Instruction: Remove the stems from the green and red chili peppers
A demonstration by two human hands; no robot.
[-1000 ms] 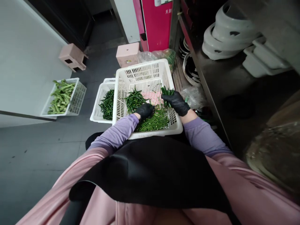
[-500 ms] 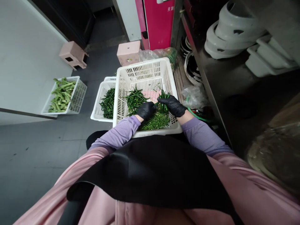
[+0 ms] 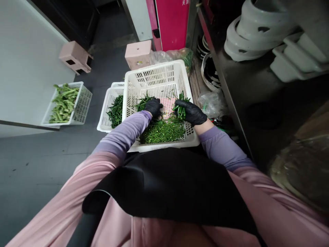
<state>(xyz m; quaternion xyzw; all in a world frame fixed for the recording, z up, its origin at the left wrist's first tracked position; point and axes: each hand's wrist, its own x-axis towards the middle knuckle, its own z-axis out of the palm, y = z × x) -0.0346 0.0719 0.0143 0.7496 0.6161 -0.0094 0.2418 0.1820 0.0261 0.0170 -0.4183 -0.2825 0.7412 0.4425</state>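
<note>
A large white basket [image 3: 156, 69] stands close in front of me. My right hand [image 3: 194, 112], in a black glove, is closed round a bunch of dark green chili peppers [image 3: 182, 107] at the basket's right side. Over the pepper pile [image 3: 143, 102] on the left is my left hand [image 3: 154, 107], also gloved, with its fingers curled; whatever is between them is too small to make out. Thin green stems [image 3: 163, 132] lie heaped in the near part of the basket, below both hands. Part of the pepper pile is hidden by my left hand.
Left of the large basket, a smaller white basket [image 3: 102, 116] holds dark green peppers [image 3: 116, 110]. Farther left is a basket [image 3: 83, 103] of thick light green vegetables. Pink stools [image 3: 138, 51] stand behind. A dark shelf [image 3: 231, 92] with white containers runs along the right.
My left hand has moved left and away from me, from beside my right hand to the pepper pile. My right hand still holds its bunch. The view has shifted slightly.
</note>
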